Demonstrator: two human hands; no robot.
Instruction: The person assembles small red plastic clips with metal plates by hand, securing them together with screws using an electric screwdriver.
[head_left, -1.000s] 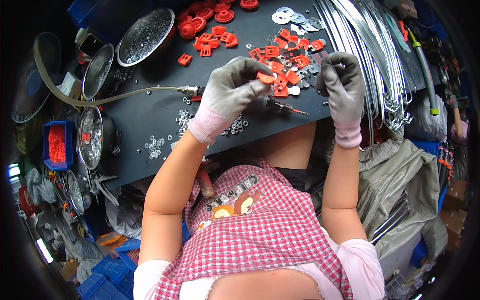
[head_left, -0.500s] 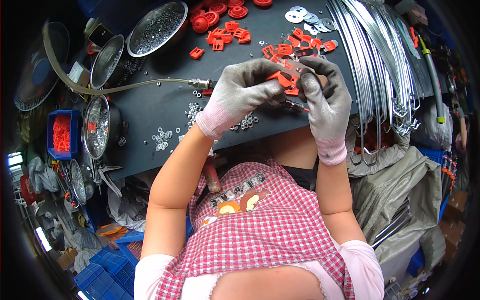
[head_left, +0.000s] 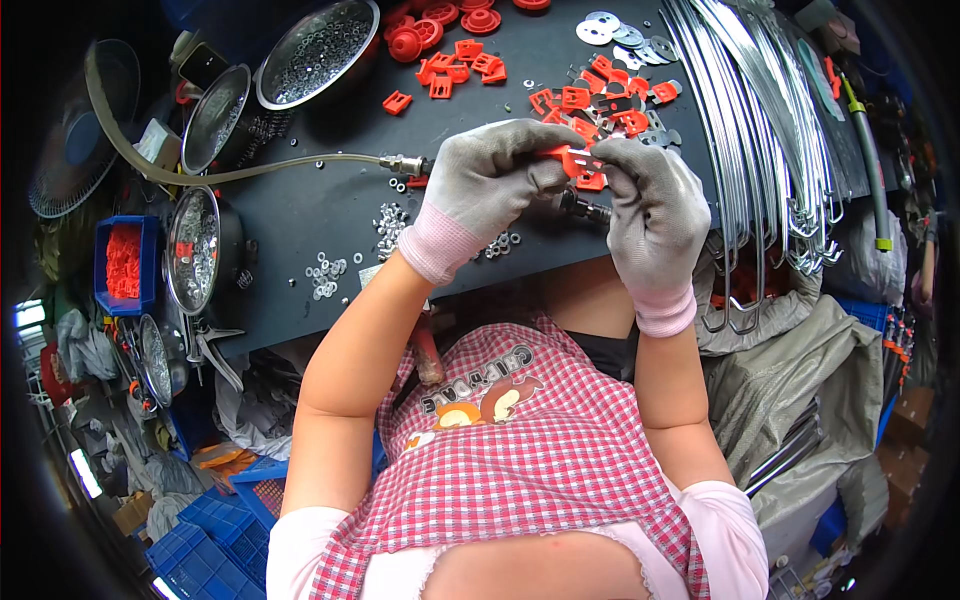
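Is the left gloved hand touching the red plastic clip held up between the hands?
Touching. The head view shows the left gloved hand pinching the red plastic clip between thumb and fingers.

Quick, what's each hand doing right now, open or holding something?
Left hand: closed, holding a red clip.
Right hand: closed, fingertips at the clip's right end; what they pinch is mostly hidden.

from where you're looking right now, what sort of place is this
Most likely a small-parts assembly workshop: a metal bowl of small hardware, scattered red plastic pieces and a bundle of hooked metal rods by a dark worktop.
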